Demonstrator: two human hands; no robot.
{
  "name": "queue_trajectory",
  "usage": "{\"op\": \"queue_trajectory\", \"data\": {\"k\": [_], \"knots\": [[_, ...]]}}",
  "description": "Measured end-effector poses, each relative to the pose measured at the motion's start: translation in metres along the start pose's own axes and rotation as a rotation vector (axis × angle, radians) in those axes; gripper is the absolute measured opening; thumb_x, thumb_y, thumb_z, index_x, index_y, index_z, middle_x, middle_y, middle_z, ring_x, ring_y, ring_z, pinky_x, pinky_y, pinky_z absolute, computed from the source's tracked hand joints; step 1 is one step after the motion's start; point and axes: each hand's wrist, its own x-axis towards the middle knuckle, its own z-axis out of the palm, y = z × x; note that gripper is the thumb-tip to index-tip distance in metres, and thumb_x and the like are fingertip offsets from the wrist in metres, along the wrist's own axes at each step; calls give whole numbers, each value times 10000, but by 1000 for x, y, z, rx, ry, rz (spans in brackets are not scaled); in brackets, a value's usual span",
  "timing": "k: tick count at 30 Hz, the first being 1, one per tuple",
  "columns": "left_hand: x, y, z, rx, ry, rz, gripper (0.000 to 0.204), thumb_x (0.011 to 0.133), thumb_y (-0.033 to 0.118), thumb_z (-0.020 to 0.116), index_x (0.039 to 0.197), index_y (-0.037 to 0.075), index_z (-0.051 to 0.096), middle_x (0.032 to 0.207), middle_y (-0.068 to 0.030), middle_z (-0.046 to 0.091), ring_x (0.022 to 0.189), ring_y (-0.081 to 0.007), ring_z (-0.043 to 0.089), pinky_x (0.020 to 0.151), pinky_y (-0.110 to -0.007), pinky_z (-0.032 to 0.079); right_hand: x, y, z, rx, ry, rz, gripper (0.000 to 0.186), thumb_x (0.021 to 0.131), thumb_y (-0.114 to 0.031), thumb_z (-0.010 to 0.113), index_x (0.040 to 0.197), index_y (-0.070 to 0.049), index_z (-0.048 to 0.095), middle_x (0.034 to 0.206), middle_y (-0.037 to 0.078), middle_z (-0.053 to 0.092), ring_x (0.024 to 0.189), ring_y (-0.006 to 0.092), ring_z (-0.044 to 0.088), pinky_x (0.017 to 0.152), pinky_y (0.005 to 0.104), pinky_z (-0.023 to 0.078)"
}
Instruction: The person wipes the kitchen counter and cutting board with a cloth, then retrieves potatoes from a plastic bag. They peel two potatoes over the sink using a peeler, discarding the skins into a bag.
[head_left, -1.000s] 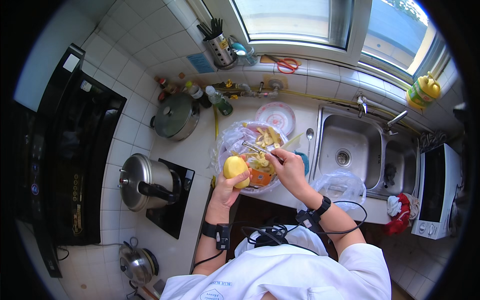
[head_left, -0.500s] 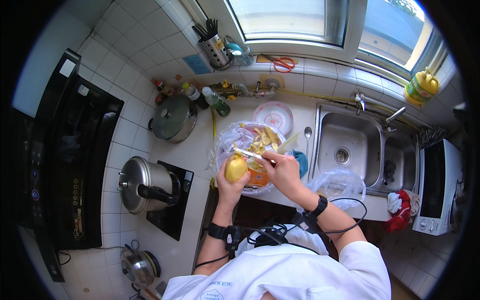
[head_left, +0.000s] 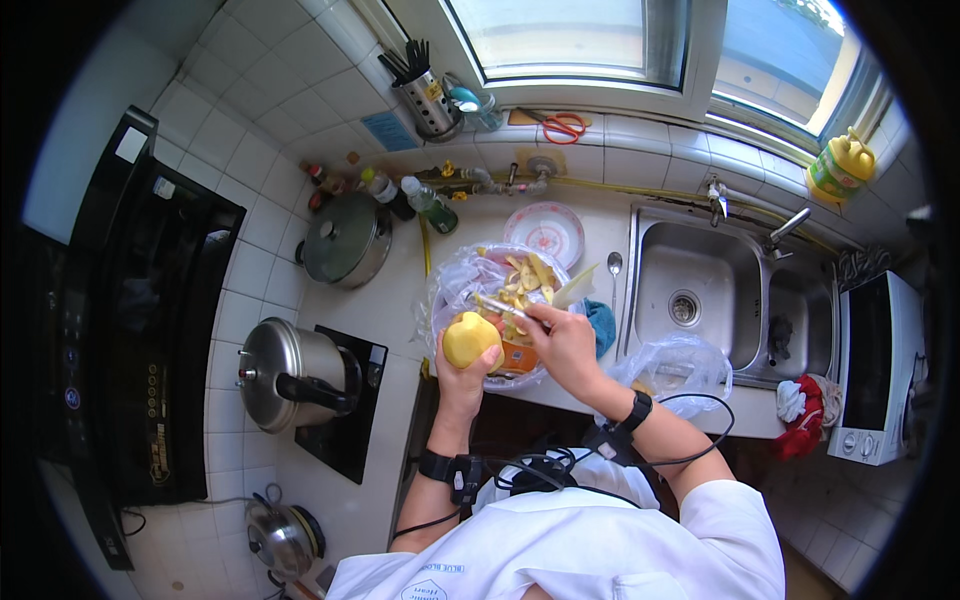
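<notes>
In the head view, the left hand (head_left: 462, 378) is grasping the potato (head_left: 472, 340), with the thumb along its right side and the other fingers mostly hidden behind it. The potato is yellow and looks peeled, and it is held over the near left part of the bag (head_left: 447, 290). The right hand (head_left: 567, 348) has its fingers closed on the peeler (head_left: 503, 307), whose head is pointing left, just beyond the potato; if they touch, I cannot tell. In the open bag there are many peels (head_left: 528, 275). Behind the bag stands a plate (head_left: 543, 236), and to the right there are a blue cloth (head_left: 600, 326), a spoon (head_left: 614, 266) and the sink (head_left: 695, 265)
</notes>
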Motion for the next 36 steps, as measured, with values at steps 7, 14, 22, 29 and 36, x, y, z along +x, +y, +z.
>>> {"op": "queue_trajectory", "data": {"k": [7,14,22,29,36], "knots": [[-5,11,-4,-134,-3,-137,561,848,77,740,1345,7,488,1224,-116,621,1132,-251,647,1050,-381,497,7,4,-14,123,76,42,181,903,-169,748,952,3,718,700,168,657,570,197,632,570,305,485],[0,3,-6,-287,-28,-197,484,866,68,729,1302,8,528,1203,-92,623,1098,-226,656,985,-359,530,-7,-6,-9,96,-71,-139,184,889,-277,742,921,-97,728,704,146,674,639,318,682,568,378,522],[-7,16,-6,-315,-129,-219,535,881,152,740,1332,-6,500,1217,-109,624,1107,-229,655,1005,-362,531,10,16,-15,-119,23,16,214,914,-313,700,921,-103,741,756,137,703,697,327,690,617,406,530],[-7,22,-11,-452,-199,-354,691,871,296,794,1412,32,453,1289,-137,594,1180,-282,613,1026,-412,521,10,25,-9,220,-107,74,232,909,-239,730,998,-25,747,748,143,718,641,223,690,613,323,516],[-4,-2,-21,-777,-377,-500,822,789,330,874,1436,71,439,1321,-102,566,1169,-276,589,948,-388,545,-2,8,1,664,-335,181,229,954,-153,712,1110,11,743,879,18,729,776,55,632,711,216,521]]}}
